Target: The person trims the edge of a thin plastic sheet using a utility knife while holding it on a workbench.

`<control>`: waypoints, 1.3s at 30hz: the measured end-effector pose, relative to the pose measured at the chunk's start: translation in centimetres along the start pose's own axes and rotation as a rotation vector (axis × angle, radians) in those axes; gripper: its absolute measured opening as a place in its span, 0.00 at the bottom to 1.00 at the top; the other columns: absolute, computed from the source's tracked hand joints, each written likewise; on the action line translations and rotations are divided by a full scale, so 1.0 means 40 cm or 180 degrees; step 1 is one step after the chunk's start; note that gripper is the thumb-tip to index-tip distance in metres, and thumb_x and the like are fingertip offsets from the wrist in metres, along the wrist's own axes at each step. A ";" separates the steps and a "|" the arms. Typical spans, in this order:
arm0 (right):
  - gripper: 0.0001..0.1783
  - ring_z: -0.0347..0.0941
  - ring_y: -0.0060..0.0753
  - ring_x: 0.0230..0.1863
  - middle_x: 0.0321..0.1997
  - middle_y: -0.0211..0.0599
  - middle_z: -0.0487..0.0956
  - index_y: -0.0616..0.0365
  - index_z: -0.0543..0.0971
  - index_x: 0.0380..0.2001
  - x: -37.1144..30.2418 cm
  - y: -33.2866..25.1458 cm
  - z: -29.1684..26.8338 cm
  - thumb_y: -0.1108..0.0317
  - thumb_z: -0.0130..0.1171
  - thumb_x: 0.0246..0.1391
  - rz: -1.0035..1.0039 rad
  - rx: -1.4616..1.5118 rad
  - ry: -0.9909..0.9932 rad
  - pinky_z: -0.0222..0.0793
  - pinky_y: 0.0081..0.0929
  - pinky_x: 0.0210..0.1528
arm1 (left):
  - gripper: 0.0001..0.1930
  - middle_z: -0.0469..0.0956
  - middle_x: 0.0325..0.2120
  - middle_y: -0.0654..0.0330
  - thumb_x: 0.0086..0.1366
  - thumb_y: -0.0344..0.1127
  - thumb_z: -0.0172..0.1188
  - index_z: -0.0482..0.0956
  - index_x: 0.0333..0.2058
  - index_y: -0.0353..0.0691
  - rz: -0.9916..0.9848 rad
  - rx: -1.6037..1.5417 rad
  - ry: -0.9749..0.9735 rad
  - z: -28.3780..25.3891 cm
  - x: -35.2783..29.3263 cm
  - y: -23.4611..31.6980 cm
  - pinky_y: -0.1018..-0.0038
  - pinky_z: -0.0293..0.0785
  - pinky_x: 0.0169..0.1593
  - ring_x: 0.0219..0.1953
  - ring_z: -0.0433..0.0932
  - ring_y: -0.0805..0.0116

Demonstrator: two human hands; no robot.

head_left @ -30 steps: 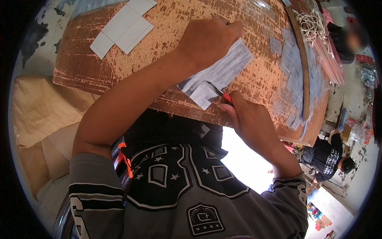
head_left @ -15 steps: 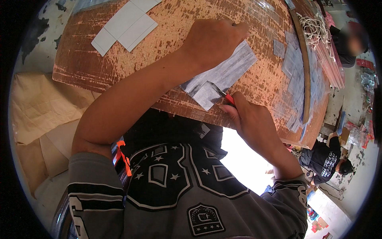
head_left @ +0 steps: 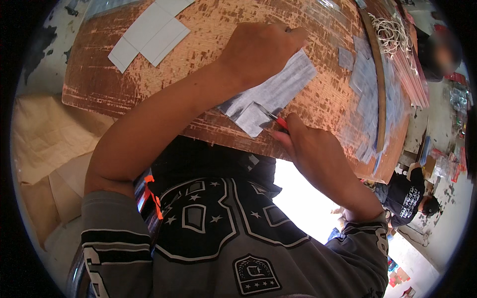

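A rectangular grey sheet (head_left: 290, 74) with a streaky surface lies slanted at the table's near edge. Over its far end rests my left hand (head_left: 263, 47), fingers curled closed; what they grip, if anything, is hidden. My right hand (head_left: 310, 141) is closed round a red-handled cutting tool (head_left: 281, 122) with a slim metal blade. The blade points up and left over the sheet's near end, where a lighter, squarish part shows. I cannot tell whether the tool is a knife or scissors.
The worn brown table (head_left: 164, 84) carries white lined card pieces (head_left: 156, 35) at left. On the right lie translucent bluish pieces (head_left: 365, 94), a long wooden strip (head_left: 381, 89) and pink bundles with white cords (head_left: 395, 37). Brown paper (head_left: 54, 139) stands left. Another person (head_left: 407, 196) is at right.
The view has shifted slightly, moving the table and sheet a little leftward in the picture. Both hands keep nearly the same places on the sheet and the tool.
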State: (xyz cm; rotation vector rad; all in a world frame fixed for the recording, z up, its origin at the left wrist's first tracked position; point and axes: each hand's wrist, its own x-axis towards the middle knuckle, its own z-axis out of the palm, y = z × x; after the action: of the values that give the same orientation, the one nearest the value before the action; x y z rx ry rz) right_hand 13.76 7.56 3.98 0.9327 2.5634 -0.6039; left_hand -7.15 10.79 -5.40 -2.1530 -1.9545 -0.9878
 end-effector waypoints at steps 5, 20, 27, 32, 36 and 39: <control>0.20 0.81 0.56 0.23 0.18 0.47 0.79 0.57 0.71 0.42 -0.013 0.019 0.011 0.50 0.54 0.71 -0.0148 -0.0087 0.0094 0.74 0.49 0.22 | 0.09 0.83 0.29 0.58 0.73 0.44 0.57 0.79 0.41 0.48 0.0092 0.0068 0.0016 0.001 0.001 -0.004 0.62 0.81 0.31 0.31 0.85 0.56; 0.18 0.79 0.57 0.22 0.18 0.49 0.77 0.58 0.71 0.41 -0.082 0.056 0.025 0.53 0.57 0.70 0.0077 -0.0086 -0.0058 0.71 0.48 0.23 | 0.09 0.83 0.30 0.60 0.73 0.46 0.58 0.80 0.41 0.49 0.0009 0.0182 -0.0028 0.006 0.001 -0.001 0.62 0.82 0.33 0.33 0.85 0.57; 0.17 0.78 0.62 0.25 0.20 0.51 0.77 0.58 0.72 0.41 -0.104 0.049 -0.004 0.54 0.55 0.72 0.0170 0.0030 0.0043 0.72 0.52 0.28 | 0.10 0.84 0.31 0.59 0.74 0.46 0.56 0.80 0.42 0.49 -0.0015 -0.0069 0.0097 0.005 0.001 0.005 0.58 0.81 0.34 0.34 0.85 0.54; 0.18 0.80 0.59 0.26 0.22 0.50 0.79 0.57 0.73 0.43 -0.060 0.044 0.035 0.51 0.55 0.71 0.0016 0.0279 0.0428 0.73 0.52 0.26 | 0.11 0.84 0.32 0.58 0.75 0.47 0.55 0.80 0.42 0.48 -0.0139 0.0030 -0.0121 -0.006 0.008 0.012 0.58 0.81 0.35 0.35 0.85 0.54; 0.19 0.81 0.57 0.25 0.21 0.49 0.80 0.57 0.72 0.42 -0.024 0.022 0.052 0.50 0.55 0.71 -0.0170 0.0259 0.0506 0.74 0.51 0.25 | 0.12 0.84 0.32 0.56 0.75 0.47 0.54 0.80 0.42 0.48 -0.0128 -0.0050 -0.0056 -0.004 0.007 0.010 0.57 0.81 0.35 0.34 0.85 0.53; 0.19 0.81 0.57 0.25 0.21 0.49 0.79 0.57 0.72 0.43 -0.011 0.022 0.062 0.51 0.54 0.71 -0.0285 0.0236 0.0618 0.74 0.50 0.25 | 0.12 0.84 0.31 0.56 0.75 0.47 0.54 0.80 0.42 0.47 -0.0145 -0.0037 -0.0113 -0.006 0.003 0.009 0.57 0.80 0.34 0.33 0.85 0.52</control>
State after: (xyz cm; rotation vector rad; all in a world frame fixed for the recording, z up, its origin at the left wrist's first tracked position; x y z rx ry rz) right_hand 15.08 6.70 1.85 0.9468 2.7849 -0.6675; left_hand -6.93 10.71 -5.02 -2.1558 -2.0274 -0.9767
